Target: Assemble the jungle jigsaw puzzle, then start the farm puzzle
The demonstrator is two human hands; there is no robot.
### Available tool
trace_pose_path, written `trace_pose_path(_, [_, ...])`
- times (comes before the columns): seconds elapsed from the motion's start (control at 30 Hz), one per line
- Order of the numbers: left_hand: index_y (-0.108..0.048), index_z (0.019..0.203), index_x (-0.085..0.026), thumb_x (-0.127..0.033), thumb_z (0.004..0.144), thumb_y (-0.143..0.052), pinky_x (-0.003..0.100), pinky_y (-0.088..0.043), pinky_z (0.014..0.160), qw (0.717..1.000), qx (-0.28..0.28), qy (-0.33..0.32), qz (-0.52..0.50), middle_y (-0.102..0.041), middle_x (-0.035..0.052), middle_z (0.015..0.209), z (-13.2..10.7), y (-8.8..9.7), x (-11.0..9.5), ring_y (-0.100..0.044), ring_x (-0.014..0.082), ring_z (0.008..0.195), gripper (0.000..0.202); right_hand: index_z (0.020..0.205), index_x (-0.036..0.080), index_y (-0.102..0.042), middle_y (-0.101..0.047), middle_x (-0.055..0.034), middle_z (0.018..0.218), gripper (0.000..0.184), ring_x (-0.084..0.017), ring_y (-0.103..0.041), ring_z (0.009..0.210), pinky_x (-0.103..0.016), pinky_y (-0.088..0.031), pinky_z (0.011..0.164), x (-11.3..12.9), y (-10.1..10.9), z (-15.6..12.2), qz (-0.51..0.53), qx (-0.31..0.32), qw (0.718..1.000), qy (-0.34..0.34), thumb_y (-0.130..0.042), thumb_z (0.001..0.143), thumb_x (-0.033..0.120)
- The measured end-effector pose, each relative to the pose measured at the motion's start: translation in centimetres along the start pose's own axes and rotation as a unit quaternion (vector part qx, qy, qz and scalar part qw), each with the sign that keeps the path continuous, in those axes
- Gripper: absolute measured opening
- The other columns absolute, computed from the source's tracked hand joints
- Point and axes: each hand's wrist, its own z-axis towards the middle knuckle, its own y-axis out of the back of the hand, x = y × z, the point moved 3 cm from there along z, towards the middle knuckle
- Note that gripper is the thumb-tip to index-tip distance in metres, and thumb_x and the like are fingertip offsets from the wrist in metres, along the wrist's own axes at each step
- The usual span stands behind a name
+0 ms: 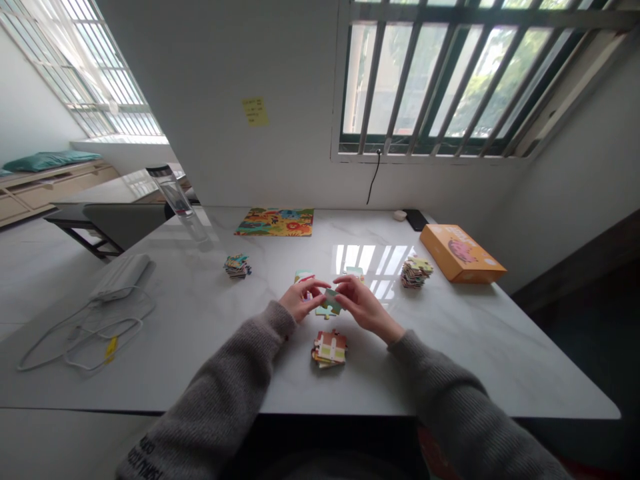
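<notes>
My left hand (301,299) and my right hand (363,303) meet over the middle of the white table (210,320). Both pinch a pale green puzzle piece (331,303) between their fingertips, just above the tabletop. A small stack of puzzle pieces (330,348) lies right below my hands, near the front edge. Two loose pieces (303,275) (355,271) lie just beyond my fingers.
Another stack of pieces (415,271) stands at right beside an orange box (461,253). A smaller stack (237,266) lies at left. A finished colourful puzzle (276,222) sits at the back, a clear bottle (176,193) back left, and a white adapter with cable (120,279) far left.
</notes>
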Motion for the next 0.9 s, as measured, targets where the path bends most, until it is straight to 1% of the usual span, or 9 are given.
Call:
trace_pose_path(0.07, [-0.069, 0.111, -0.016, -0.046, 0.081, -0.068, 0.021, -0.041, 0.048, 0.999, -0.029, 0.026, -0.023, -0.062, -0.0001, 0.07, 0.1, 0.6, 0.2, -0.047, 0.0093, 0.052, 0.042, 0.119, 0.022, -0.052, -0.065, -0.0038, 0.09, 0.032, -0.017, -0.062, 0.076, -0.033, -0.053, 0.068, -0.4, 1.1, -0.1, -0.018, -0.026, 0.999, -0.001, -0.052, 0.098, 0.045])
trace_pose_path(0.13, [-0.069, 0.109, -0.015, -0.046, 0.079, -0.069, 0.021, -0.041, 0.047, 0.996, -0.066, 0.042, -0.034, -0.061, 0.0, 0.071, 0.2, 1.5, 0.4, -0.047, 0.009, 0.052, 0.043, 0.114, 0.021, -0.056, -0.068, -0.0064, 0.093, 0.026, -0.018, -0.063, 0.078, -0.035, -0.053, 0.07, -1.0, 2.1, -0.5, -0.103, -0.043, 0.994, 0.0, -0.047, 0.1, 0.041])
trace_pose_path(0.2, [-0.069, 0.106, -0.014, -0.044, 0.077, -0.07, 0.021, -0.04, 0.048, 0.994, -0.097, 0.046, -0.027, -0.062, 0.0002, 0.07, 0.4, 2.5, 0.6, -0.047, 0.0086, 0.052, 0.042, 0.106, 0.021, -0.062, -0.069, -0.0085, 0.098, 0.02, -0.021, -0.062, 0.089, -0.039, -0.052, 0.081, -1.4, 2.1, -0.9, -0.22, -0.007, 0.975, 0.028, -0.053, 0.098, 0.036])
trace_pose_path(0.33, [-0.07, 0.099, -0.013, -0.039, 0.072, -0.071, 0.02, -0.037, 0.048, 0.99, -0.132, 0.056, -0.015, -0.06, -0.0011, 0.064, 0.7, 3.7, 0.9, -0.048, 0.0089, 0.052, 0.037, 0.117, 0.023, -0.063, -0.065, -0.0097, 0.123, 0.023, -0.025, -0.054, 0.112, -0.045, -0.045, 0.1, -1.8, -0.1, -1.4, -0.359, 0.089, 0.923, 0.105, -0.06, 0.095, 0.026])
trace_pose_path(0.47, [-0.068, 0.097, -0.014, -0.038, 0.07, -0.07, 0.021, -0.04, 0.048, 0.989, -0.127, 0.072, -0.028, -0.06, -0.0016, 0.066, 0.6, 3.4, 0.9, -0.051, 0.0098, 0.053, 0.036, 0.112, 0.023, -0.066, -0.064, -0.0088, 0.121, 0.021, -0.024, -0.053, 0.11, -0.043, -0.044, 0.1, -1.7, -0.5, -1.1, -0.425, 0.118, 0.893, 0.087, -0.056, 0.095, 0.016])
trace_pose_path(0.6, [-0.065, 0.106, -0.017, -0.041, 0.075, -0.066, 0.024, -0.046, 0.047, 0.988, -0.102, 0.102, -0.045, -0.057, -0.0029, 0.069, 0.2, 1.7, 1.2, -0.052, 0.0114, 0.052, 0.039, 0.115, 0.023, -0.062, -0.061, -0.0093, 0.119, 0.033, -0.026, -0.052, 0.113, -0.043, -0.044, 0.1, -1.5, 2.4, -1.5, -0.448, 0.114, 0.887, 0.023, -0.062, 0.085, 0.009])
trace_pose_path(0.73, [-0.066, 0.104, -0.019, -0.028, 0.079, -0.064, 0.031, -0.052, 0.068, 0.994, -0.067, 0.021, 0.084, -0.059, -0.0024, 0.066, 0.0, -0.5, 0.8, -0.058, 0.0156, 0.065, 0.027, 0.127, 0.024, -0.055, -0.057, -0.0084, 0.116, 0.048, -0.024, -0.055, 0.108, -0.041, -0.047, 0.097, -1.3, 5.4, -2.6, -0.44, 0.109, 0.891, -0.027, -0.063, 0.081, 0.012])
trace_pose_path(0.83, [-0.069, 0.101, -0.02, -0.021, 0.08, -0.064, 0.042, -0.045, 0.09, 0.973, -0.043, -0.018, 0.226, -0.065, -0.0004, 0.07, -0.1, -1.6, 0.7, -0.06, 0.019, 0.075, 0.022, 0.13, 0.024, -0.053, -0.055, -0.0085, 0.114, 0.054, -0.024, -0.056, 0.107, -0.039, -0.048, 0.096, -0.9, 5.9, -2.9, -0.427, 0.1, 0.898, -0.021, -0.062, 0.078, 0.009])
trace_pose_path(0.9, [-0.07, 0.1, -0.021, -0.025, 0.081, -0.066, 0.048, -0.04, 0.094, 0.951, -0.029, -0.014, 0.306, -0.066, 0.0021, 0.075, -0.2, -1.8, 0.9, -0.061, 0.0238, 0.085, 0.019, 0.131, 0.025, -0.053, -0.054, -0.0085, 0.115, 0.059, -0.024, -0.057, 0.107, -0.039, -0.048, 0.097, -0.7, 5.5, -2.9, -0.42, 0.097, 0.902, -0.002, -0.061, 0.076, 0.006])
